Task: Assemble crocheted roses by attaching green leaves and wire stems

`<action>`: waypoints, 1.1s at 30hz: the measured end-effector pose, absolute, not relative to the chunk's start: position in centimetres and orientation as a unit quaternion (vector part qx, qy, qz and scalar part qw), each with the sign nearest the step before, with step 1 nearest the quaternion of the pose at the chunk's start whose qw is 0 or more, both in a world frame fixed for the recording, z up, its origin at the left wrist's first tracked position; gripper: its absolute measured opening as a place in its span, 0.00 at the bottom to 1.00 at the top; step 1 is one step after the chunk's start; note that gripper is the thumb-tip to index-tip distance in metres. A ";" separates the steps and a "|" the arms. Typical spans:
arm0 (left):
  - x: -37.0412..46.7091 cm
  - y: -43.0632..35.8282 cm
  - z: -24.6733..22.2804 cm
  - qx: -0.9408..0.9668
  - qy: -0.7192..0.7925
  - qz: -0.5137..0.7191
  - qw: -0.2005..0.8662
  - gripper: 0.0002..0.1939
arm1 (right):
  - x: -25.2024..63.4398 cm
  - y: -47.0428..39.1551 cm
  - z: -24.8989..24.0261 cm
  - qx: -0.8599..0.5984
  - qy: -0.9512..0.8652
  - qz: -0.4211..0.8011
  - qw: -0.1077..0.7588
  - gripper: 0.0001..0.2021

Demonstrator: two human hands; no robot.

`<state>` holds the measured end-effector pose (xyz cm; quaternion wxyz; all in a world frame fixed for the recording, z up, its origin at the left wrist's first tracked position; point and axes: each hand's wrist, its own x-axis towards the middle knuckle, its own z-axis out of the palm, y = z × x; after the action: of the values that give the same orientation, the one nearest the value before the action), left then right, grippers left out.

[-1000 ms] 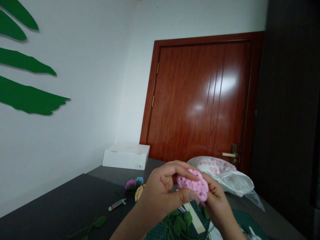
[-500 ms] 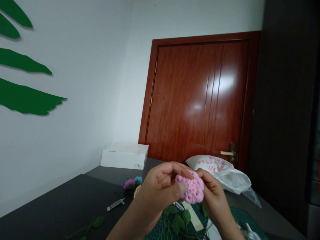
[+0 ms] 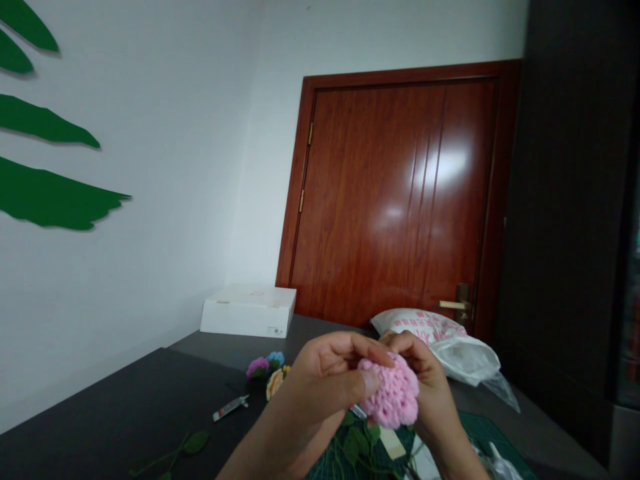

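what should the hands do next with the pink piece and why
Probably turn the pink crocheted piece slightly with the right hand: the left hand pinches it between thumb and fingers, the right hand is at its right edge, and its far side is hidden from view.

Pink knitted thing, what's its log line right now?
left hand: pinches pink knitted thing | right hand: at its edge | green leaves: below
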<state>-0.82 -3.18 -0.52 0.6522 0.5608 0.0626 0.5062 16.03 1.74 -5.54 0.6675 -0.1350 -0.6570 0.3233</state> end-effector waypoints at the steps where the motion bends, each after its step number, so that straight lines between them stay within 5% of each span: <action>1: -0.8 -3.2 -0.6 0.559 0.062 0.503 0.656 0.09 | 16.1 1.8 -5.6 -0.140 -0.654 0.329 0.667 0.06; 21: -1.0 -3.5 -0.2 0.577 0.075 0.495 0.645 0.08 | 16.8 1.3 -5.7 -0.228 -0.654 0.336 0.638 0.15; 33: -0.8 -3.6 -0.1 0.576 0.080 0.511 0.633 0.05 | 16.7 1.4 -5.2 -0.155 -0.675 0.281 0.664 0.07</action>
<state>-0.78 -3.65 -0.12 0.6331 0.5757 0.0799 0.5113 16.66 1.39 -5.23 0.6640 -0.1552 -0.6752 0.2813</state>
